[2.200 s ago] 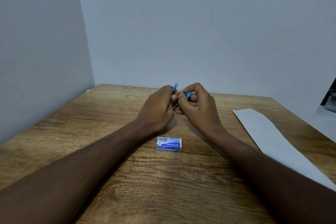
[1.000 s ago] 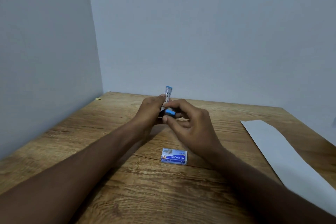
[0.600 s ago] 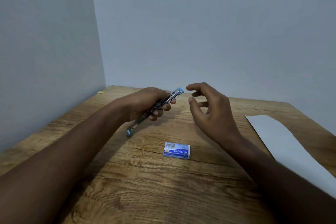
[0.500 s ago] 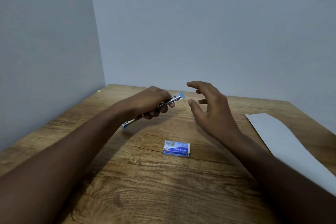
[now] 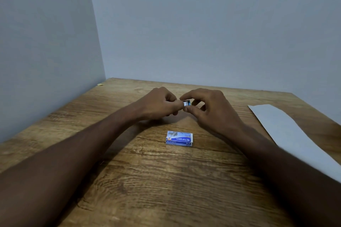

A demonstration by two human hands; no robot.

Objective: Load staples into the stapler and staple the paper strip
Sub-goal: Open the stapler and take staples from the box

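Note:
My left hand (image 5: 158, 104) is closed around a small blue and metal stapler (image 5: 186, 103); only its front end shows between the two hands, the rest is hidden in my fist. My right hand (image 5: 208, 110) pinches that exposed end with thumb and forefinger. Both hands hover just above the wooden table (image 5: 147, 180). A blue and white staple box (image 5: 179, 138) lies flat on the table, nearer to me than the hands. A white paper strip (image 5: 291, 134) lies at the right, running toward the near right edge.
Grey walls meet in a corner at the back left and close off the table's far and left sides. A tiny yellowish scrap (image 5: 100, 84) lies in that back left corner.
My right hand, open and apart from the stapler half a second ago, has come back and pinched its front end. My left hand has turned the stapler so most of it is hidden.

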